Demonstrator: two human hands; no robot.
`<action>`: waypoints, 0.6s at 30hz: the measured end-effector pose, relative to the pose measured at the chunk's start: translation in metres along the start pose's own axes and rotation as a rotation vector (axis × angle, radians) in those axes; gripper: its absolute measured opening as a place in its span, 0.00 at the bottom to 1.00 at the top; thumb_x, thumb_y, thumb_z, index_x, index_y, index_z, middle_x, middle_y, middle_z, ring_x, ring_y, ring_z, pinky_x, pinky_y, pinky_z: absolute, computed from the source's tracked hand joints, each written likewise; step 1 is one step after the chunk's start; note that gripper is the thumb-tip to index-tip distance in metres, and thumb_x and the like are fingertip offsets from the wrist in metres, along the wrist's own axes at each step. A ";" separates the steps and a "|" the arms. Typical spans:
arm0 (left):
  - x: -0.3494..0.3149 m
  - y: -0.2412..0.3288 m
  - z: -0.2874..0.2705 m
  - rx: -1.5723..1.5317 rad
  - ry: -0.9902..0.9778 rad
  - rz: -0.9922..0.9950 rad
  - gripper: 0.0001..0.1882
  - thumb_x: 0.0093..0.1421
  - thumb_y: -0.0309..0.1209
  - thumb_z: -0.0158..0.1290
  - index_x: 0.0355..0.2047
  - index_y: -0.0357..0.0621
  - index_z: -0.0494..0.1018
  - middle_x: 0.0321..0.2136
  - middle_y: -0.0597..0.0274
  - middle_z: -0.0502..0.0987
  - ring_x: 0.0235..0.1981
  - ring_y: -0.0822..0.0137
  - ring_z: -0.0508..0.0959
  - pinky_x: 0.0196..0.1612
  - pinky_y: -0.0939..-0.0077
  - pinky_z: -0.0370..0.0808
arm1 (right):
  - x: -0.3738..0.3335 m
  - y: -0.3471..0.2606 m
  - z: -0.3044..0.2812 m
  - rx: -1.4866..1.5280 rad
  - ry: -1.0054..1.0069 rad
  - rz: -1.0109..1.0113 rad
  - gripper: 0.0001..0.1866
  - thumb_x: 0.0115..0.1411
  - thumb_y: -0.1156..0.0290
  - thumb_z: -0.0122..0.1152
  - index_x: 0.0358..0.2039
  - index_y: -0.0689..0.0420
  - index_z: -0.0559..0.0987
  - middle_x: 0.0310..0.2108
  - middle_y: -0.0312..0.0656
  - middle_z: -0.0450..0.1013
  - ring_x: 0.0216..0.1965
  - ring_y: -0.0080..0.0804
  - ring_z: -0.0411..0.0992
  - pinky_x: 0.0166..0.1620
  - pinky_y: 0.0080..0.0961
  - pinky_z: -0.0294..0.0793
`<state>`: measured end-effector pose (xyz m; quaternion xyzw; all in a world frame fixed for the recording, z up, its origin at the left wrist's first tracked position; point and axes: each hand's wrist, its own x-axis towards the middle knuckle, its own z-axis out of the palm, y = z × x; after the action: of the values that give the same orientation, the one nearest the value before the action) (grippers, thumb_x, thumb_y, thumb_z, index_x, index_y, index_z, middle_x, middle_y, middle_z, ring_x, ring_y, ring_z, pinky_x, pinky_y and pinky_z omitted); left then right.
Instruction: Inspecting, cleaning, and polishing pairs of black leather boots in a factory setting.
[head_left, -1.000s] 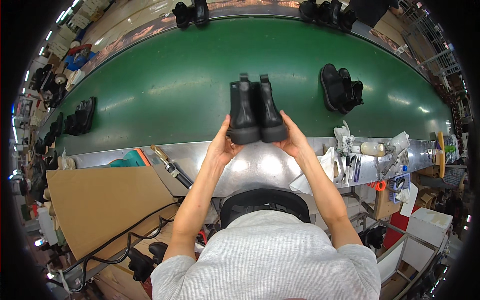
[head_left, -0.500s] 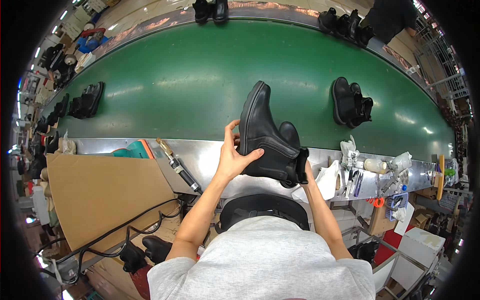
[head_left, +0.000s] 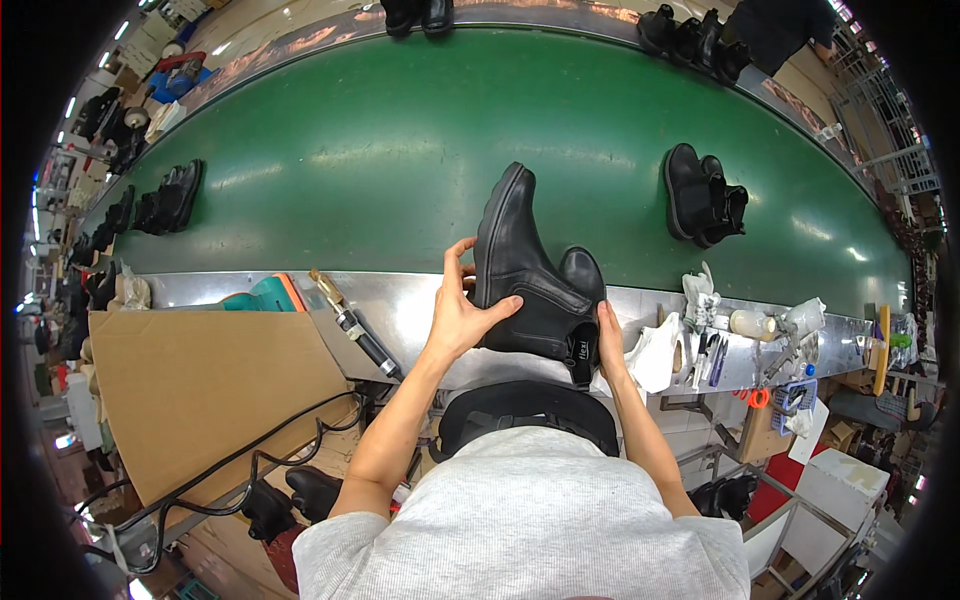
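Note:
A black leather ankle boot [head_left: 522, 268] is held in front of me over the table's near edge, toe pointing away. My left hand [head_left: 464, 312] is closed round its heel end, thumb on the side of the shaft and fingers behind the sole. Half hidden behind it is a second black boot [head_left: 580, 272], its rounded toe showing. My right hand [head_left: 611, 342] grips the right side of this pair, by the second boot; most of its fingers are hidden. The shaft opening with a dark inner tab faces me.
Behind lies a green work surface [head_left: 400, 150] with a black boot pair [head_left: 695, 195] at right and more boots [head_left: 172, 197] at left. A metal ledge holds a cylindrical tool [head_left: 355, 330], white cloth [head_left: 655, 355] and pens [head_left: 712, 358]. Cardboard [head_left: 210, 390] stands left.
The boots have turned slightly, bringing the opening and its inner tab into view. My right hand has shifted up along their right side. My left hand keeps its hold.

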<state>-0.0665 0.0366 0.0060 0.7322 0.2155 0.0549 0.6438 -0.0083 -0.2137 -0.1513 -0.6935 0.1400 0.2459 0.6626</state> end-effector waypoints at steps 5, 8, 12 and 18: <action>0.002 -0.007 -0.003 -0.011 0.049 -0.014 0.47 0.39 0.33 0.68 0.56 0.46 0.53 0.34 0.50 0.74 0.35 0.61 0.76 0.38 0.68 0.74 | -0.005 -0.010 0.000 -0.316 0.098 -0.094 0.33 0.62 0.48 0.47 0.52 0.68 0.68 0.46 0.50 0.71 0.49 0.33 0.68 0.53 0.24 0.62; 0.003 -0.009 -0.004 -0.065 0.032 -0.052 0.47 0.39 0.33 0.68 0.57 0.45 0.52 0.34 0.51 0.73 0.35 0.62 0.75 0.36 0.70 0.74 | 0.012 0.014 -0.018 -0.318 0.097 -0.147 0.31 0.62 0.49 0.47 0.48 0.69 0.72 0.41 0.51 0.74 0.44 0.33 0.70 0.49 0.24 0.65; 0.003 -0.006 -0.005 -0.151 0.015 -0.100 0.48 0.39 0.31 0.68 0.57 0.44 0.50 0.33 0.52 0.72 0.34 0.63 0.75 0.35 0.72 0.75 | 0.017 0.019 -0.033 -0.202 0.041 -0.032 0.23 0.64 0.56 0.48 0.42 0.66 0.76 0.31 0.36 0.74 0.31 0.19 0.67 0.38 0.16 0.65; 0.003 -0.003 -0.006 -0.177 -0.031 -0.157 0.50 0.40 0.29 0.68 0.58 0.44 0.47 0.41 0.47 0.70 0.40 0.61 0.73 0.40 0.70 0.75 | 0.012 0.005 -0.040 -0.248 0.033 -0.006 0.22 0.62 0.58 0.52 0.42 0.66 0.77 0.28 0.37 0.74 0.29 0.22 0.67 0.33 0.18 0.65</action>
<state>-0.0666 0.0439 0.0040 0.6540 0.2568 0.0117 0.7115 0.0055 -0.2521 -0.1624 -0.7745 0.1172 0.2480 0.5700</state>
